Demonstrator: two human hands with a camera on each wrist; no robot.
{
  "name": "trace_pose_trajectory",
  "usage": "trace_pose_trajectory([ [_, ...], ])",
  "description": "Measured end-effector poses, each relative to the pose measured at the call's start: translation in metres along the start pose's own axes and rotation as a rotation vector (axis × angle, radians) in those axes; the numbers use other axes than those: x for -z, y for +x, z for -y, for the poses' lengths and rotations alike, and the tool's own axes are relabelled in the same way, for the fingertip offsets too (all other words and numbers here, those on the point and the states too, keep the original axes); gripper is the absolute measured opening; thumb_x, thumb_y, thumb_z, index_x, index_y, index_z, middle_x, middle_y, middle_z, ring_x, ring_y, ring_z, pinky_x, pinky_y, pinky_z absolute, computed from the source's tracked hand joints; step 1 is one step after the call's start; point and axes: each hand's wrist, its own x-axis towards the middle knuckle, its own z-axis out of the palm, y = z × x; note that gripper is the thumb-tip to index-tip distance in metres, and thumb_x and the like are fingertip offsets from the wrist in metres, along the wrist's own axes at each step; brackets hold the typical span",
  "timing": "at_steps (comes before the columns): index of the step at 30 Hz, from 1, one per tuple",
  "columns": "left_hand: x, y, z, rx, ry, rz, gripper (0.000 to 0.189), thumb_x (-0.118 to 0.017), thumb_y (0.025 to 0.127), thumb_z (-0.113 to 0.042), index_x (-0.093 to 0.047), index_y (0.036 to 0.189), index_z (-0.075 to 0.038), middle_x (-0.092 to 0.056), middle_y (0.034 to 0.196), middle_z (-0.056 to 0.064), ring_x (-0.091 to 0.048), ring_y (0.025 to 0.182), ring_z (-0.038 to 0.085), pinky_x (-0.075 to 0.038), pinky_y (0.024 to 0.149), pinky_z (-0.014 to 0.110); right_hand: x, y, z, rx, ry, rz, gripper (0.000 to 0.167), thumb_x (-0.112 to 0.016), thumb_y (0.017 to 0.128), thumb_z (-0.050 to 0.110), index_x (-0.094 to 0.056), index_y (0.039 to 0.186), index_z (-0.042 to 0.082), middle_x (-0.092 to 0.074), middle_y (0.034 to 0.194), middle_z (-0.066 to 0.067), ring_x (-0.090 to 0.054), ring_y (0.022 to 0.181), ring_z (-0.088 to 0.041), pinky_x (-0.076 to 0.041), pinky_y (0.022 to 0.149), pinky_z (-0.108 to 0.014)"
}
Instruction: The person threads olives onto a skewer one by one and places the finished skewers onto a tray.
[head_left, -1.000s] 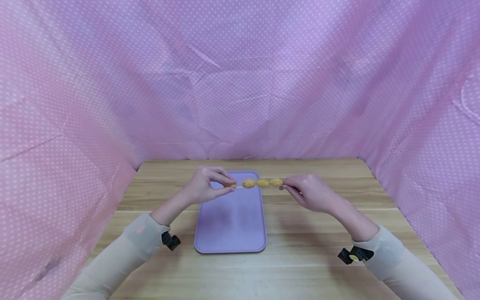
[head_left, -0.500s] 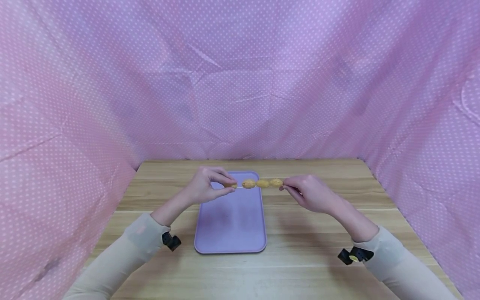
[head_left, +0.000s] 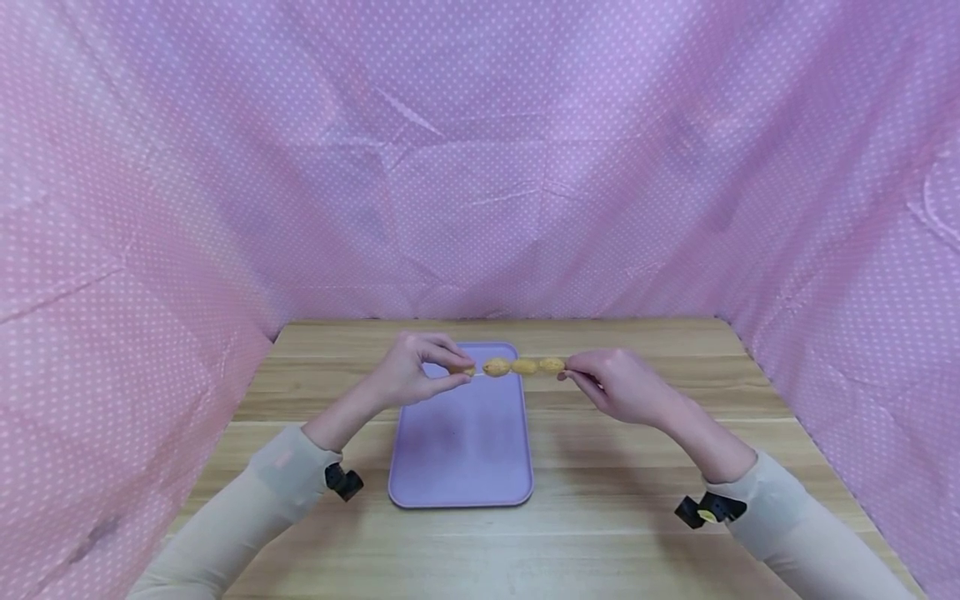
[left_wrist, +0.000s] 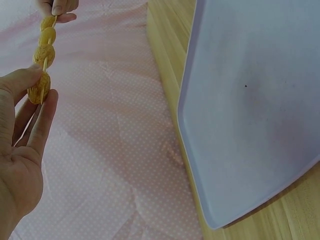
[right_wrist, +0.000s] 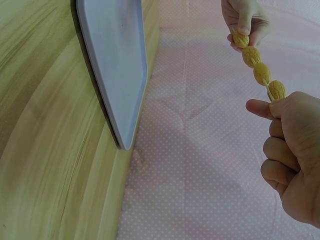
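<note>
My left hand [head_left: 408, 372] and right hand [head_left: 626, 387] hold a skewer of yellow, wrinkled, oval food pieces level above the far part of the tray and the table. Between thumb and fingers the left hand pinches the end piece [left_wrist: 39, 91], where the thin pale stick [left_wrist: 45, 65] shows through. A short bare stretch of stick separates that piece from its neighbour [head_left: 497, 367]. Two more pieces follow, close together, up to the right hand. Thumb and forefinger of the right hand pinch the other stick end, right beside the last piece [right_wrist: 276, 90]; the other fingers are curled.
A shallow lilac tray [head_left: 461, 450] lies on the wooden table [head_left: 630, 517], left of centre, with a tiny dark speck on it. Pink dotted cloth [head_left: 480, 208] hangs behind and at both sides. Small dark cameras [head_left: 708, 510] sit on both wrists.
Both hands stay nearly in place. The left fingertips and their piece have crept slightly right, and the gap to the neighbouring piece is a little narrower.
</note>
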Motion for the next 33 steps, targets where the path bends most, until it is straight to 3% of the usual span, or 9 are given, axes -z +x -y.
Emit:
trace_pose_trajectory([
  [12, -0.0010, 0.0015, 0.0016, -0.025, -0.018, 0.007, 0.016, -0.087, 0.084, 0.002, -0.085, 0.100, -0.004, -0.082, 0.097, 0.009, -0.079, 0.081, 0.015, -0.069, 0.075, 0.025, -0.0005, 0.0008, -0.0001, -0.011, 0.011, 0.011, 0.012, -0.073, 0.098, 0.003, -0.078, 0.095, 0.014, -0.079, 0.086, 0.006, -0.046, 0.064, 0.004, -0.048, 0.056, -0.018],
  [18, -0.0010, 0.0019, 0.0017, -0.014, -0.020, 0.008, 0.017, -0.087, 0.084, 0.002, -0.085, 0.100, -0.004, -0.082, 0.098, 0.009, -0.079, 0.082, 0.015, -0.069, 0.076, 0.025, -0.0010, 0.0018, -0.0011, -0.011, 0.015, 0.013, 0.012, -0.073, 0.098, 0.003, -0.078, 0.095, 0.014, -0.077, 0.084, 0.006, -0.041, 0.061, 0.005, -0.043, 0.053, -0.015],
  [33, -0.0038, 0.0030, 0.0008, 0.000, -0.015, 0.020, 0.016, -0.086, 0.085, 0.001, -0.084, 0.101, -0.003, -0.081, 0.098, 0.009, -0.078, 0.081, 0.013, -0.069, 0.077, 0.024, -0.0012, 0.0014, -0.0015, 0.013, 0.018, 0.007, 0.011, -0.074, 0.097, 0.002, -0.077, 0.095, 0.012, -0.078, 0.085, 0.005, -0.045, 0.063, 0.006, -0.047, 0.054, -0.017],
])
